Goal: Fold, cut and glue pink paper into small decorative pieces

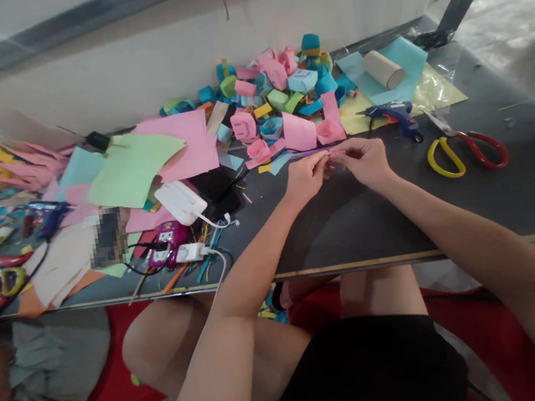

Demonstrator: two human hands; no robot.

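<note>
Working at near edge of dark bench (520, 191), probably for forearm support. Having pink sheet (190, 145) and green sheet (128, 167) lying pushed left, and folded paper boxes (276, 86) heaped at back wall, seemingly out of the way. Having scissors (464, 149) and glue gun (397, 114) lying right, within reach. Pinching with left hand (305, 177) and right hand (365, 160), both clamped on thin pink paper strip (315, 152), holding it straight between them just above bench, in front of heap.

I pinch a pink paper strip (320, 151); the scissors (464, 149) have yellow and red handles; the glue gun (397, 112) is blue.
</note>
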